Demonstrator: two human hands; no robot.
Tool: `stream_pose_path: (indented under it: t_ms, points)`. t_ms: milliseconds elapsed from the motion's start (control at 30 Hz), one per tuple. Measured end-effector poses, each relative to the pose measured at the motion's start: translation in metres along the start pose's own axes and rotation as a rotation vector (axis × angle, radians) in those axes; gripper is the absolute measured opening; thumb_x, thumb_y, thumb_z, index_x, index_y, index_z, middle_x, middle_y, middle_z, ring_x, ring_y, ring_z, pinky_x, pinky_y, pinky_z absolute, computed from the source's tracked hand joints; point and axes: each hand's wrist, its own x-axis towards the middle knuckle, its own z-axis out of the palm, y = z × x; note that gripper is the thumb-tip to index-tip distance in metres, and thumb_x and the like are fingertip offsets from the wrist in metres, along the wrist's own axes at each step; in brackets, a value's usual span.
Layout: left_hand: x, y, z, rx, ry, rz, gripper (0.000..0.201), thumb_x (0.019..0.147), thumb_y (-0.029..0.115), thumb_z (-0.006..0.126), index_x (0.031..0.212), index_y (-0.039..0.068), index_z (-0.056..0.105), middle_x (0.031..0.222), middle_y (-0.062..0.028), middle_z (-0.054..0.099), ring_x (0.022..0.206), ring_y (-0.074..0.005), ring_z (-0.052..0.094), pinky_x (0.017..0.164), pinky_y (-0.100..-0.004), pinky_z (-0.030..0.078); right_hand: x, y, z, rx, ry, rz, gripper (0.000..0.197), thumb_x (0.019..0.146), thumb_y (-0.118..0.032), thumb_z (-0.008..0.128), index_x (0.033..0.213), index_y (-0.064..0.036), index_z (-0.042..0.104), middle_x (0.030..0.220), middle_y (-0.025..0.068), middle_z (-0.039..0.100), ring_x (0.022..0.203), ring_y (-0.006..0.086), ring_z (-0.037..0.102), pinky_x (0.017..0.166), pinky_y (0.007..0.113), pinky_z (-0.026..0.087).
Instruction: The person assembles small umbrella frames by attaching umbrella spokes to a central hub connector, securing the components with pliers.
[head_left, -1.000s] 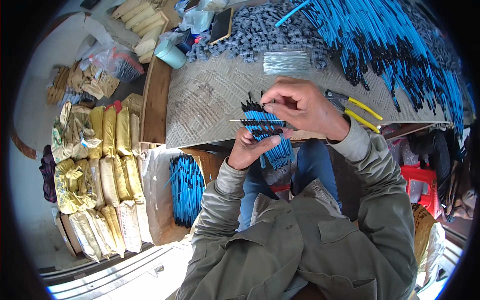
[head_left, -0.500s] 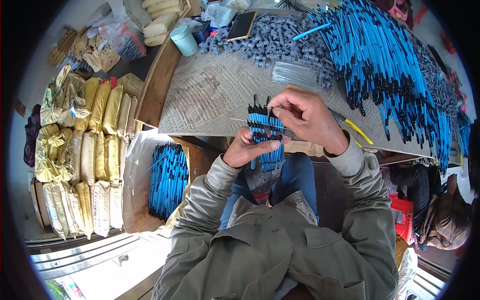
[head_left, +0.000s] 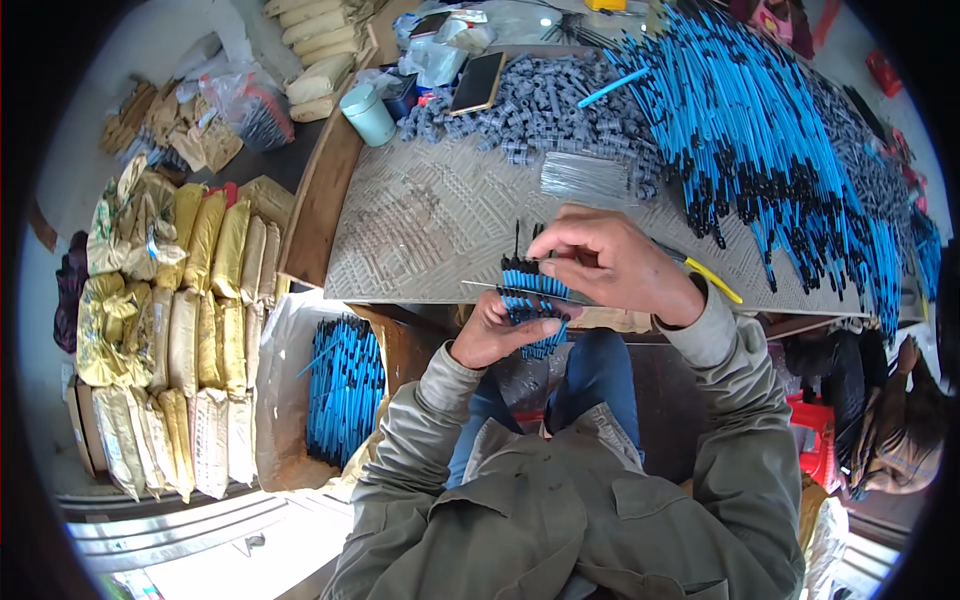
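Our L hand [head_left: 490,332] is wrapped round a bundle of thin blue rods w/ black ends [head_left: 526,302], held at the near edge of the pale, pattern-marked tabletop [head_left: 400,240]. Our R hand [head_left: 612,262] has thumb & index bent close together by the black ends; can't tell if they pinch one. One thin straight silver wire [head_left: 478,284] crosses the bundle; yellow-handled pliers [head_left: 716,281] lie R of it.

Blue sticks [head_left: 527,302], black-tipped and bunched in the left hand [head_left: 492,332], point toward twelve o'clock; a thin wire [head_left: 510,289] crosses them, roughly nine to three.
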Motion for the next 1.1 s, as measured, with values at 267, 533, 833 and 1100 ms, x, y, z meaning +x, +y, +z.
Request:
stream_pose_path:
  t_ms: [267, 533, 833, 1100]
  points:
    - [0.001, 0.001, 0.003, 0.026, 0.047, 0.046, 0.027, 0.082, 0.0, 0.064, 0.108, 0.0, 0.06, 0.1, -0.0084, 0.066, 0.099, -0.0159, 0.06, 0.087, -0.0306, 0.046, -0.002, 0.001, 0.012, -0.022, 0.1, 0.004, 0.015, 0.078, -0.005, 0.064, 0.092, -0.0021, 0.063, 0.071, 0.0041, 0.051, 0.058, 0.0127, 0.049, 0.051, 0.028, 0.037]
    - [0.001, 0.001, -0.004, 0.065, -0.024, 0.017, 0.029, 0.082, -0.002, 0.062, 0.11, -0.001, 0.058, 0.101, -0.0091, 0.065, 0.099, -0.0172, 0.06, 0.087, -0.0308, 0.047, 0.0, 0.005, 0.01, -0.08, 0.056, -0.018, 0.014, 0.078, -0.006, 0.064, 0.092, -0.0022, 0.064, 0.074, 0.0074, 0.055, 0.059, 0.0181, 0.052, 0.053, 0.03, 0.039]
    - [-0.003, -0.001, -0.002, 0.049, 0.004, 0.079, 0.033, 0.081, -0.001, 0.064, 0.113, -0.001, 0.055, 0.101, -0.0097, 0.065, 0.1, -0.0184, 0.06, 0.089, -0.032, 0.046, 0.002, 0.008, 0.022, -0.017, 0.103, -0.023, 0.016, 0.077, -0.006, 0.065, 0.093, -0.0033, 0.065, 0.074, 0.0072, 0.055, 0.058, 0.0183, 0.052, 0.052, 0.03, 0.039]
    - [-0.002, -0.002, -0.009, -0.038, -0.038, -0.019, 0.04, 0.079, 0.0, 0.067, 0.116, 0.0, 0.053, 0.1, -0.0079, 0.066, 0.098, -0.0163, 0.06, 0.086, -0.0305, 0.046, 0.002, 0.012, 0.027, 0.156, 0.072, -0.061, 0.014, 0.077, -0.007, 0.066, 0.09, -0.0032, 0.064, 0.072, 0.0042, 0.05, 0.055, 0.0138, 0.047, 0.05, 0.028, 0.036]
